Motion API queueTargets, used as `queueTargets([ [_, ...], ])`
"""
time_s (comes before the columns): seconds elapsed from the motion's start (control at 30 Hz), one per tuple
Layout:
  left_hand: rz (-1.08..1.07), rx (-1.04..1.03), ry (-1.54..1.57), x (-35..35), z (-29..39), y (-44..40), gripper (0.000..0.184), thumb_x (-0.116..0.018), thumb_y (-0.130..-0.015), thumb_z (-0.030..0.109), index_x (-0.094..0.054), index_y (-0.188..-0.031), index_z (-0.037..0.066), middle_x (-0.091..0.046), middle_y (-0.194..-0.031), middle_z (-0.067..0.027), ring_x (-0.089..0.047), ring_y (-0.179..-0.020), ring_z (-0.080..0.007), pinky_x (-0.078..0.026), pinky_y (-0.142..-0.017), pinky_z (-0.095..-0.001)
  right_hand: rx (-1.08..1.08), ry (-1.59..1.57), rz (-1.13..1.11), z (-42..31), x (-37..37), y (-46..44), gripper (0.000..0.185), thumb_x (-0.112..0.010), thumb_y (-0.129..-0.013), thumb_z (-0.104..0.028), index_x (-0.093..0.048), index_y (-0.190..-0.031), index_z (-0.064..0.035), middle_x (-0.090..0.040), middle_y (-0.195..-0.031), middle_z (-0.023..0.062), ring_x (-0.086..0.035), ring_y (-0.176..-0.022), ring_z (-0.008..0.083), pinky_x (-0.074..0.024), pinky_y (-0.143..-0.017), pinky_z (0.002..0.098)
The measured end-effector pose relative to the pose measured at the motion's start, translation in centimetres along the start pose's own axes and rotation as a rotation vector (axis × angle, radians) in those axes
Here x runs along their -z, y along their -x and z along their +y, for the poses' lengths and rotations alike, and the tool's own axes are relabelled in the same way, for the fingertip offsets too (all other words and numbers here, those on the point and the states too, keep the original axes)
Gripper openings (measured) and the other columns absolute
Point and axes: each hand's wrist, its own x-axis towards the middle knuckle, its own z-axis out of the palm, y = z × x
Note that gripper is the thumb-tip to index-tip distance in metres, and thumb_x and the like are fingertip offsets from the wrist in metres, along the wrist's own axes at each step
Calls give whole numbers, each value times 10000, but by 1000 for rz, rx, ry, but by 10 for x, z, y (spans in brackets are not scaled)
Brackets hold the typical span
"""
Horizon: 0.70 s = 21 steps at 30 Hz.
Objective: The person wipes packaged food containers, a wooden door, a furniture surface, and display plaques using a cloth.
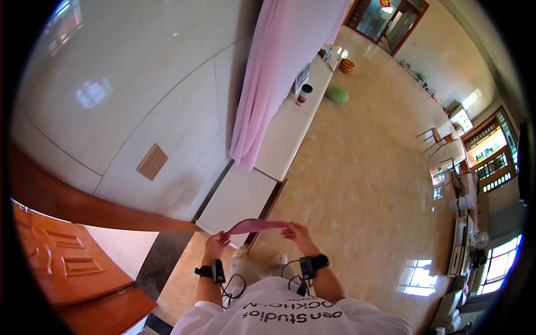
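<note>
A strip of pink-purple cloth is stretched between my two hands, in front of my body and bowed slightly upward in the middle. My left hand is closed on its left end. At the right end, my right hand pinches the cloth between thumb and fingers. Behind the cloth lies the near end of a low white cabinet or ledge.
Pink curtain hangs beside the ledge. On it stand a dark-lidded jar and a picture frame. A green round object and a basket sit on the floor. Wooden door at the lower left; chair at the right.
</note>
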Motion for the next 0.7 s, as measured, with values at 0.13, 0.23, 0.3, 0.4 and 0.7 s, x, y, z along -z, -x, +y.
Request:
queueTargets([
  [0.13, 130, -75, 111, 24, -17, -5, 315, -408, -692, 95, -451, -987, -5, -514, -901, -132, -495, -837, -250, -398, -767, -378, -90, -55, -139, -10, 4, -35, 257, -462, -812, -222, -530, -939, -8, -587, -816, 110, -576, -749, 194, -460, -691, 299],
  [0.23, 172, -125, 331, 27, -38, 2, 401, -380, -660, 87, -431, -1043, -21, -489, -925, -147, -468, -869, -280, -373, -800, -411, -112, -55, -239, -18, 32, -46, 267, -455, -816, -209, -525, -954, 9, -580, -823, 110, -571, -752, 194, -456, -709, 301],
  [0.3, 366, -99, 401, -11, -53, 22, 361, -332, -709, 104, -420, -1037, -19, -477, -936, -138, -465, -873, -276, -376, -796, -419, -198, -55, -271, -28, 66, -52, 269, -448, -820, -206, -525, -951, 15, -575, -826, 109, -566, -753, 189, -455, -713, 298],
  [0.4, 269, -131, 354, -10, -94, 20, 285, -346, -752, 133, -444, -976, -13, -486, -933, -123, -475, -865, -262, -387, -786, -406, -282, -49, -289, -35, 113, -60, 271, -434, -828, -196, -521, -951, 29, -566, -833, 107, -557, -758, 182, -454, -714, 293],
  [0.7, 147, -191, -12, -144, -142, 33, 317, -354, -759, 150, -457, -987, -45, -494, -965, -172, -486, -878, -284, -393, -822, -398, -300, -142, -281, -87, 209, -107, 238, -385, -835, -162, -516, -893, 28, -572, -789, 110, -548, -730, 189, -449, -677, 282],
])
